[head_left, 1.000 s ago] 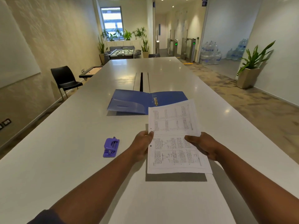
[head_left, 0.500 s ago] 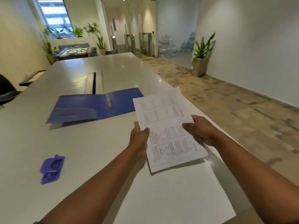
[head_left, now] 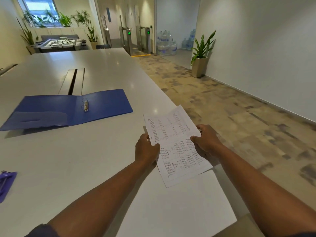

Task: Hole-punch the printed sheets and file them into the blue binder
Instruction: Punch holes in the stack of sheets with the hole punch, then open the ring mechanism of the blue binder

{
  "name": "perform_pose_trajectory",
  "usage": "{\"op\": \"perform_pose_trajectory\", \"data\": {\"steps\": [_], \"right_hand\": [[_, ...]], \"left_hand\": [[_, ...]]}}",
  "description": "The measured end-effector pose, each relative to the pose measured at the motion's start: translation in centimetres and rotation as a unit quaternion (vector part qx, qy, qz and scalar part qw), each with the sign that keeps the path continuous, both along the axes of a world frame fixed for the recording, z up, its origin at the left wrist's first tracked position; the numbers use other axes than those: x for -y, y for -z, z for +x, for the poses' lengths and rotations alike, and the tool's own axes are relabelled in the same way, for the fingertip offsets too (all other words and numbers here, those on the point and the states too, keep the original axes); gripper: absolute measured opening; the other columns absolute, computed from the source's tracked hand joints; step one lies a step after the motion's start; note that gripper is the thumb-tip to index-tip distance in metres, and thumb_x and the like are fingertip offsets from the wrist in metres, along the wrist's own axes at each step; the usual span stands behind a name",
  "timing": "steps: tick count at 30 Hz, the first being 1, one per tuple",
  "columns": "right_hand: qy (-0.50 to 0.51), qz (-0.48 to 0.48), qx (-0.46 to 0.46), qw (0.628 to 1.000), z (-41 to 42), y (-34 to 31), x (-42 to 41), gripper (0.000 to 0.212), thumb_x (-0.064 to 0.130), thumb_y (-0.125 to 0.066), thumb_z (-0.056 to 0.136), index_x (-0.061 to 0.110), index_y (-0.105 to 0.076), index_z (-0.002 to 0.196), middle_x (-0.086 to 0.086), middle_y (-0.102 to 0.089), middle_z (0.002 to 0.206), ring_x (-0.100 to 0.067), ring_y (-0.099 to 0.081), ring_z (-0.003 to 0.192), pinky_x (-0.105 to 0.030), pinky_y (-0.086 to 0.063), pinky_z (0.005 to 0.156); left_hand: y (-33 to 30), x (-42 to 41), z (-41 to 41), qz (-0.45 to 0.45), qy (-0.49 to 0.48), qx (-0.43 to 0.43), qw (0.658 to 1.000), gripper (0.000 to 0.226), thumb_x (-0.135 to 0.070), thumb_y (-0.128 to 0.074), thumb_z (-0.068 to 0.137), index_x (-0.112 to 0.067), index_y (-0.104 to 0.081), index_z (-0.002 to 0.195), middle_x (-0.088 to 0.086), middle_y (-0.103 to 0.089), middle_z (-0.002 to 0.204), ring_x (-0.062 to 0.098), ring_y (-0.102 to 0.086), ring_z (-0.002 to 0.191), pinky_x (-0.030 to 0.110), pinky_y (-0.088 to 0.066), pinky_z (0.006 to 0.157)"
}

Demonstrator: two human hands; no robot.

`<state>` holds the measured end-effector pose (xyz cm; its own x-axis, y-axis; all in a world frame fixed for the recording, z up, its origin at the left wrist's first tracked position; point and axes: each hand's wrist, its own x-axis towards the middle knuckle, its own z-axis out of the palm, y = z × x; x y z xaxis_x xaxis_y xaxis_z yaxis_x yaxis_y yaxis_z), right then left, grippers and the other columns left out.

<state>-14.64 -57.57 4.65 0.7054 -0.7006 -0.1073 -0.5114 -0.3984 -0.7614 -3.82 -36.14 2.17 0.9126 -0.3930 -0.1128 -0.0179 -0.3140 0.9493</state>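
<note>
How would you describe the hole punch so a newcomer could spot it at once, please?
Start at the long white table and find the open blue binder lying flat. The hole punch sits nearer the person, at the far left edge of view. It is the only purple thing there.

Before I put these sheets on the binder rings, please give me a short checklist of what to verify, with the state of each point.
1. Both hands grip the printed sheets: left hand on the left edge, right hand on the right. Ok.
2. Sheets punched: one hole shows by the left thumb; a second, cannot tell.
3. Blue binder lies open, flat on the table. Ok.
4. Rings open: cannot tell.
5. Path from sheets to binder is free. Ok.
</note>
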Motion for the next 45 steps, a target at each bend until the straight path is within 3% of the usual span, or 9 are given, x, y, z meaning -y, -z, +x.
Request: {"op": "perform_pose_trajectory", "data": {"steps": [8, 12, 16, 23, 26, 29, 35, 41, 45], "right_hand": [[-0.014, -0.059, -0.045, 0.997, 1.3, 1.4, 0.3, 0.057, 0.027, -0.072, 0.091, 0.018, -0.050, 0.143, -0.007, -0.064, 0.138, -0.028, -0.064, 0.118, -0.042, -0.054, 0.096], [-0.016, -0.096, -0.075, 0.992, 1.7, 1.7, 0.4, 0.060, 0.028, -0.071, 0.093, 0.018, -0.048, 0.147, -0.006, -0.060, 0.144, -0.029, -0.061, 0.124, -0.039, -0.049, 0.094], [-0.019, -0.122, -0.097, 0.988, 1.8, 1.9, 0.6, 0.065, 0.034, -0.071, 0.093, 0.017, -0.044, 0.149, -0.007, -0.057, 0.147, -0.030, -0.057, 0.130, -0.041, -0.048, 0.098], [-0.026, -0.176, -0.145, 0.973, 1.6, 2.2, 0.6, 0.041, 0.042, -0.065, 0.095, 0.020, -0.056, 0.129, -0.009, -0.051, 0.136, -0.035, -0.055, 0.120, -0.047, -0.049, 0.097], [-0.026, -0.243, -0.165, 0.956, 1.6, 2.2, -0.3, 0.035, 0.040, -0.056, 0.097, 0.024, -0.057, 0.129, -0.006, -0.043, 0.147, -0.035, -0.044, 0.131, -0.051, -0.038, 0.103], [-0.082, -0.268, -0.136, 0.950, 2.2, 2.4, -1.8, 0.049, 0.036, -0.044, 0.099, 0.026, -0.046, 0.147, -0.005, -0.027, 0.165, -0.033, -0.028, 0.149, -0.056, -0.026, 0.115], [-0.169, -0.297, -0.163, 0.926, 2.1, 4.8, -4.1, 0.070, 0.065, -0.022, 0.100, 0.031, -0.022, 0.160, -0.004, -0.011, 0.171, -0.031, -0.004, 0.158, -0.055, -0.010, 0.123], [-0.164, -0.308, -0.173, 0.921, 2.1, 5.0, -4.4, 0.075, 0.070, -0.016, 0.098, 0.032, -0.017, 0.162, -0.003, -0.009, 0.172, -0.030, -0.003, 0.158, -0.054, -0.009, 0.123], [-0.162, -0.306, -0.181, 0.920, 2.2, 4.7, -4.5, 0.073, 0.069, -0.019, 0.096, 0.032, -0.022, 0.159, -0.004, -0.014, 0.171, -0.031, -0.009, 0.157, -0.056, -0.012, 0.122]], "left_hand": [[0.7, 0.0, 0.6, 0.144, 0.026, 0.157, 0.977, 0.072, -0.025, -0.067, 0.091, -0.025, -0.025, 0.150, -0.007, -0.068, 0.127, 0.017, -0.070, 0.098, 0.031, -0.059, 0.078], [1.4, 0.1, 1.0, 0.184, 0.026, 0.210, 0.960, 0.067, -0.031, -0.067, 0.091, -0.017, -0.035, 0.148, 0.001, -0.069, 0.119, 0.022, -0.066, 0.098, 0.037, -0.056, 0.086], [2.4, 0.3, 1.4, 0.226, 0.026, 0.270, 0.936, 0.045, -0.040, -0.061, 0.089, -0.018, -0.060, 0.128, 0.003, -0.064, 0.108, 0.025, -0.059, 0.098, 0.038, -0.050, 0.086], [3.0, 0.5, 1.5, 0.222, 0.013, 0.231, 0.947, 0.043, -0.046, -0.063, 0.086, -0.025, -0.070, 0.123, 0.006, -0.037, 0.155, 0.027, -0.039, 0.137, 0.042, -0.037, 0.113], [2.9, 0.6, 1.2, 0.255, 0.029, 0.255, 0.932, 0.044, -0.048, -0.057, 0.088, -0.025, -0.068, 0.124, 0.006, -0.049, 0.149, 0.029, -0.040, 0.134, 0.045, -0.037, 0.110], [2.5, 0.7, 0.8, 0.280, 0.035, 0.279, 0.918, 0.039, -0.044, -0.053, 0.092, -0.022, -0.067, 0.121, 0.003, -0.055, 0.140, 0.027, -0.041, 0.128, 0.041, -0.035, 0.101], [2.3, 0.7, 0.5, 0.312, 0.042, 0.305, 0.899, 0.039, -0.045, -0.044, 0.093, -0.022, -0.064, 0.118, -0.002, -0.057, 0.129, 0.024, -0.044, 0.118, 0.039, -0.037, 0.094], [2.1, 0.5, 0.5, 0.316, 0.047, 0.305, 0.897, 0.040, -0.046, -0.043, 0.094, -0.023, -0.063, 0.118, -0.001, -0.058, 0.127, 0.023, -0.045, 0.114, 0.037, -0.039, 0.091], [2.1, -0.3, 1.7, 0.307, 0.076, 0.239, 0.918, 0.045, -0.054, -0.043, 0.089, -0.026, -0.065, 0.115, 0.000, -0.060, 0.126, 0.029, -0.053, 0.117, 0.041, -0.047, 0.098]]}}
